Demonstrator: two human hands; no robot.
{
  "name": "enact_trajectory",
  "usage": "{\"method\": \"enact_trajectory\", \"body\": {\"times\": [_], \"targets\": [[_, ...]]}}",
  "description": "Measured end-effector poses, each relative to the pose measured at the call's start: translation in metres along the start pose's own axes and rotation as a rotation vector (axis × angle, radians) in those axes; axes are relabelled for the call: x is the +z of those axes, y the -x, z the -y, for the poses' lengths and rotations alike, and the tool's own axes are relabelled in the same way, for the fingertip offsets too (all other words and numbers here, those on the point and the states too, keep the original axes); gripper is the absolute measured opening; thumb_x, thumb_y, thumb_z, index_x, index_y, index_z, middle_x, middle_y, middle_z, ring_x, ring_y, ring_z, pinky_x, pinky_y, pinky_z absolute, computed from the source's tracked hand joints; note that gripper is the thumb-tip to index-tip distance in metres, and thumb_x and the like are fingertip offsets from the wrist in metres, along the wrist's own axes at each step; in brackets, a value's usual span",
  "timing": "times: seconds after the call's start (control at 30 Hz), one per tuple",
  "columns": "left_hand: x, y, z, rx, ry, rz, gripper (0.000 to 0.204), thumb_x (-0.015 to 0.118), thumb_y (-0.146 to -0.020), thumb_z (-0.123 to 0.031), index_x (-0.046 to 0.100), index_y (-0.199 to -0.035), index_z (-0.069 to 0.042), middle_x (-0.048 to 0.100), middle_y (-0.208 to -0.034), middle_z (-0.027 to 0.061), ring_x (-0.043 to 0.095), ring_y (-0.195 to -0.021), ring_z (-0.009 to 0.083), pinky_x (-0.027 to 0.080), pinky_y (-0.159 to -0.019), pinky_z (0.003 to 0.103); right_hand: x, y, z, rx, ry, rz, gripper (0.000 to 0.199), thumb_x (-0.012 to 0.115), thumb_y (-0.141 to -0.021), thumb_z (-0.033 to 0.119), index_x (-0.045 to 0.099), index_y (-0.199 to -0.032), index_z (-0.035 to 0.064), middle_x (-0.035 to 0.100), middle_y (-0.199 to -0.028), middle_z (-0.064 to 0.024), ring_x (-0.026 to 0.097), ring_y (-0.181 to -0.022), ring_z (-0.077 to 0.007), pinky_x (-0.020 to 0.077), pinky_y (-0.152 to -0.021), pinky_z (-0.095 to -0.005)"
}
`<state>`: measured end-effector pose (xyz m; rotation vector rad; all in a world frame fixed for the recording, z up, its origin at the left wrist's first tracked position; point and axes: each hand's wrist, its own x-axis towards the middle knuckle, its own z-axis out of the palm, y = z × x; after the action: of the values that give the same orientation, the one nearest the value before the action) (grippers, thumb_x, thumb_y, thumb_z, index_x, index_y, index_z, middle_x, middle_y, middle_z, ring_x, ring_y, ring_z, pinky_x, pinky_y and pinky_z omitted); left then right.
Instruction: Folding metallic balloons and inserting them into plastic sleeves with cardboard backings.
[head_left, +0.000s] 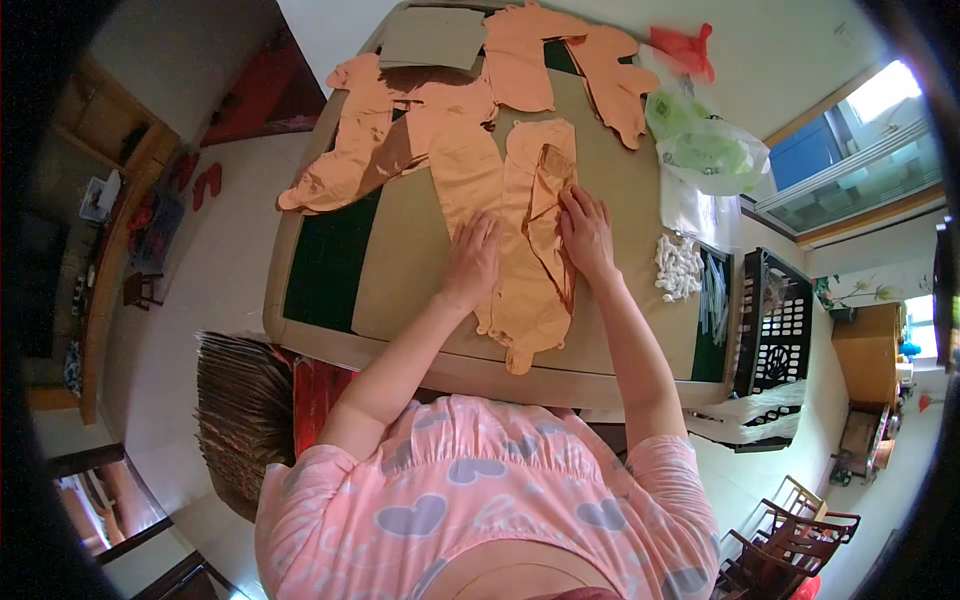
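A person in a pink top with pale heart shapes sits at a desk (400,250), seen from above.

At nine o'clock, on the floor left of the desk, lies a pair of red slippers (200,183). Near seven o'clock, beside the person's left arm, stands a stack of brown cardboard sheets (240,410).

On the desk, toward eleven o'clock, several flat orange foil balloon shapes (360,140) lie overlapping, with more of them (560,55) at twelve o'clock and a grey cardboard sheet (432,38) beside them.

At the centre lies one long orange balloon piece (520,300), flat on the desk and reaching from the middle down to the near edge. The left hand (472,262) rests on it palm down, fingers spread and flat, pressing rather than gripping. Just to its right, the right hand (585,235) lies on the same piece, its fingertips pinching a raised fold (550,175) of the foil near the top.

At three o'clock, a heap of small white pieces (678,268) sits on the desk. At one o'clock are a clear plastic bag with green contents (705,150) and a red plastic bag (685,45). A black plastic crate (775,320) stands off the desk's right edge.
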<state>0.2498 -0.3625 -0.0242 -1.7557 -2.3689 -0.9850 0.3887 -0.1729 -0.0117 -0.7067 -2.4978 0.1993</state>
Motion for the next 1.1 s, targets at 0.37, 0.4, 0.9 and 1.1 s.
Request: {"method": "enact_trajectory", "body": {"times": [0.37, 0.4, 0.9, 1.1], "targets": [[0.023, -0.004, 0.029, -0.15, 0.192, -0.201, 0.047, 0.057, -0.089, -0.009, 0.046, -0.135, -0.003, 0.045, -0.136, 0.0235, 0.042, -0.129, 0.0381, 0.032, -0.11, 0.048, 0.001, 0.0, -0.002, -0.014, -0.001, -0.008, 0.033, 0.055, -0.092, 0.016, 0.059, -0.125, 0.0087, 0.054, -0.133, -0.0129, 0.05, -0.121, -0.0323, 0.0348, -0.105, -0.0484], [0.03, -0.005, 0.042, -0.26, 0.316, -0.258, 0.048, 0.056, -0.091, -0.009, 0.043, -0.136, -0.002, 0.045, -0.135, 0.0239, 0.044, -0.127, 0.0376, 0.035, -0.108, 0.046, 0.001, -0.002, 0.0, -0.018, -0.005, -0.009, 0.033, 0.055, -0.092, 0.016, 0.059, -0.125, 0.0087, 0.054, -0.133, -0.0129, 0.05, -0.121, -0.0323, 0.0348, -0.105, -0.0484], [-0.025, -0.098, 0.028, -0.447, 0.564, -0.125, 0.027, 0.071, -0.081, -0.023, 0.065, -0.091, 0.001, 0.069, -0.085, 0.014, 0.066, -0.078, 0.0258, 0.051, -0.071, 0.037, 0.001, -0.001, -0.001, -0.009, 0.016, 0.013, 0.036, 0.053, -0.092, 0.018, 0.056, -0.127, 0.0092, 0.054, -0.134, -0.0143, 0.047, -0.126, -0.0323, 0.0309, -0.107, -0.052], [0.024, -0.109, -0.025, -0.185, 0.219, -0.008, 0.035, 0.071, -0.083, -0.035, 0.06, -0.084, -0.002, 0.065, -0.084, 0.0151, 0.065, -0.08, 0.0336, 0.05, -0.068, 0.045, 0.003, -0.001, -0.004, -0.018, 0.012, 0.017, 0.038, 0.053, -0.092, 0.019, 0.055, -0.128, 0.0076, 0.053, -0.134, -0.0149, 0.048, -0.125, -0.0329, 0.0317, -0.107, -0.0521]]}}
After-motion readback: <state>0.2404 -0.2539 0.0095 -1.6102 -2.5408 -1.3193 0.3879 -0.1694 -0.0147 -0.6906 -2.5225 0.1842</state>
